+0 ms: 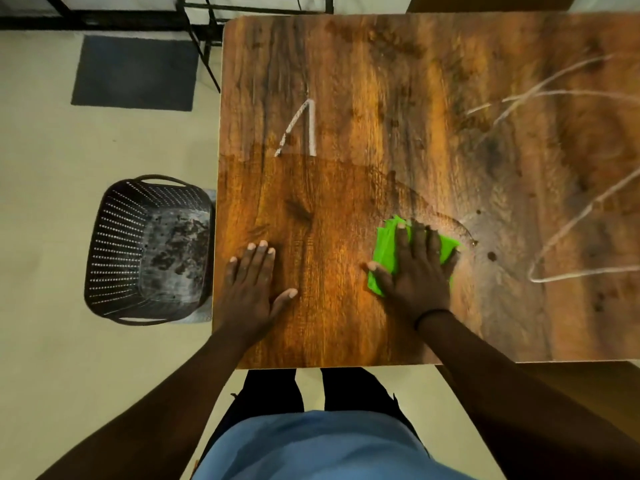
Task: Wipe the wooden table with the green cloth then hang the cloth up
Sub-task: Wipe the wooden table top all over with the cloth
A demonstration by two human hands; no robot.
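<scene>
The wooden table [346,81] fills the upper right of the head view. A folded green cloth [386,252] lies flat on it near the front middle. My right hand [417,268] presses down on the cloth, fingers spread over it, hiding most of it. Flat on the bare wood near the table's front left corner rests my left hand [251,285], fingers apart and holding nothing. The wood around and left of the cloth looks darker and glossy. White chalk-like marks [301,129] remain farther back, and white scribbles [571,202] cover the right side.
A dark perforated plastic basket [121,251] stands on the floor just left of the table. A dark mat [135,72] lies on the floor farther back. A black metal frame [207,39] stands behind the table's far left corner.
</scene>
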